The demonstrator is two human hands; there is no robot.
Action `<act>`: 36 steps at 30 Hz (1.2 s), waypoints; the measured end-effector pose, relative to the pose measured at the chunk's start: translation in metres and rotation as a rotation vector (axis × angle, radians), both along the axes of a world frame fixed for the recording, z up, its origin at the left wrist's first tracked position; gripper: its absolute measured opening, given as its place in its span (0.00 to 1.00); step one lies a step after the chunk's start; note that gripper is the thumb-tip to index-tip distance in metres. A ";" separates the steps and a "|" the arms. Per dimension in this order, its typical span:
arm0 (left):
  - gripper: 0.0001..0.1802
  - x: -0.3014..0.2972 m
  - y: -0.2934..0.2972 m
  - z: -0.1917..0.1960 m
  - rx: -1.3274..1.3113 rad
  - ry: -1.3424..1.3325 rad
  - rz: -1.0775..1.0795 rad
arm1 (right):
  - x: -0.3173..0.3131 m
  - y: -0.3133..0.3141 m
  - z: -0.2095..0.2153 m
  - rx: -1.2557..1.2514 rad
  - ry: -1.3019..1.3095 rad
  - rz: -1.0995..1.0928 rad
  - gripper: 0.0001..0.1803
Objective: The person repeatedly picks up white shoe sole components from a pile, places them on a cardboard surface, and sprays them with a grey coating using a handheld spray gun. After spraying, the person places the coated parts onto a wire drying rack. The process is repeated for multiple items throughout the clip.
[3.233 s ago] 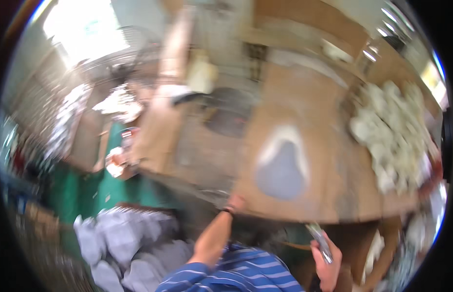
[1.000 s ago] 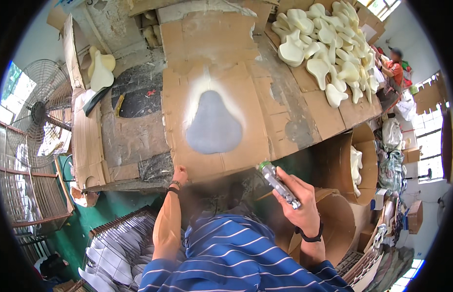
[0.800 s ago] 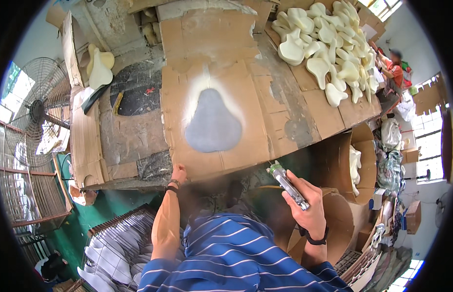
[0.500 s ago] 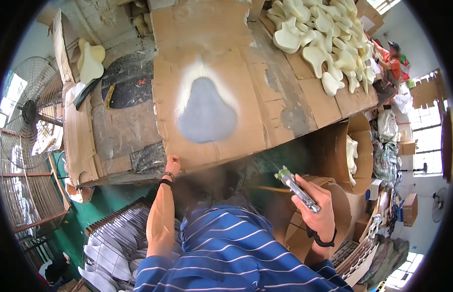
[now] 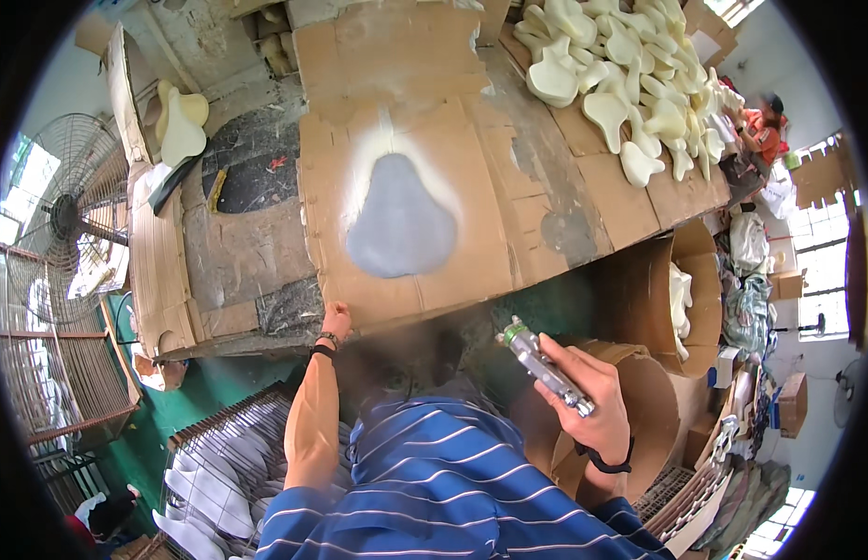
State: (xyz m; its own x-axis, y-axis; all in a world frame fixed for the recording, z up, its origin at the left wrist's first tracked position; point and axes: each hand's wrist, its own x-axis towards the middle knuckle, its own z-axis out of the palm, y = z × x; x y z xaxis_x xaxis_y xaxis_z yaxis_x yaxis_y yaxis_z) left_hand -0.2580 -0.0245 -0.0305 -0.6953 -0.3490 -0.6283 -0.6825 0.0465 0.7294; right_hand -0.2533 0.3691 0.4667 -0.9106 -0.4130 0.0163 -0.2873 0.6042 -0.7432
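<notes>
On the cardboard-covered table lies a flat grey saddle-shaped piece (image 5: 401, 224), with pale spray marks around its outline. My right hand (image 5: 594, 397) is wrapped round a metal spray gun (image 5: 546, 366) with a green ring near its front. The gun points up and left, off the table's near edge and to the right of the grey piece. My left hand (image 5: 337, 319) is closed at the front edge of the table, below and left of the piece, and nothing shows in its fingers.
Many cream foam saddle shapes (image 5: 606, 107) are heaped at the table's far right; a few more (image 5: 182, 131) stand at far left. Cardboard drums (image 5: 700, 317) stand right of me. A wire rack (image 5: 210, 476) of pale covers is lower left, a fan (image 5: 65, 219) far left. Another person (image 5: 762, 131) sits far right.
My right hand has brought the spray gun a little to the left and turned it slightly. The left hand stays at the table edge, and the grey piece lies as before.
</notes>
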 end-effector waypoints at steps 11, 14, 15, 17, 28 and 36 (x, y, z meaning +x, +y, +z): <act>0.11 0.000 0.004 0.006 -0.008 -0.004 0.003 | 0.003 0.011 -0.003 0.063 -0.035 -0.008 0.32; 0.11 0.002 -0.001 0.006 0.005 -0.017 0.005 | 0.001 0.005 -0.006 0.002 -0.007 -0.039 0.32; 0.11 0.004 0.000 0.005 0.000 -0.009 0.003 | 0.000 0.003 -0.007 -0.021 0.004 -0.053 0.32; 0.14 -0.002 0.000 0.011 0.018 -0.017 0.008 | -0.002 -0.001 -0.007 -0.068 0.038 -0.092 0.32; 0.11 0.000 0.000 0.009 -0.026 -0.003 -0.025 | -0.001 0.006 -0.002 -0.055 0.019 -0.086 0.32; 0.12 0.005 -0.005 0.004 0.023 -0.029 0.013 | 0.002 0.030 -0.004 -0.026 0.010 -0.129 0.28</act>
State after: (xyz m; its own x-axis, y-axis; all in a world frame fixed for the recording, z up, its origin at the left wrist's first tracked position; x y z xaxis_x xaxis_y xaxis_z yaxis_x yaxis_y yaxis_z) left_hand -0.2528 -0.0292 -0.0261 -0.6721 -0.3431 -0.6562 -0.7040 0.0214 0.7099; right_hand -0.2515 0.3990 0.4625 -0.9559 -0.2917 0.0351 -0.2162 0.6174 -0.7564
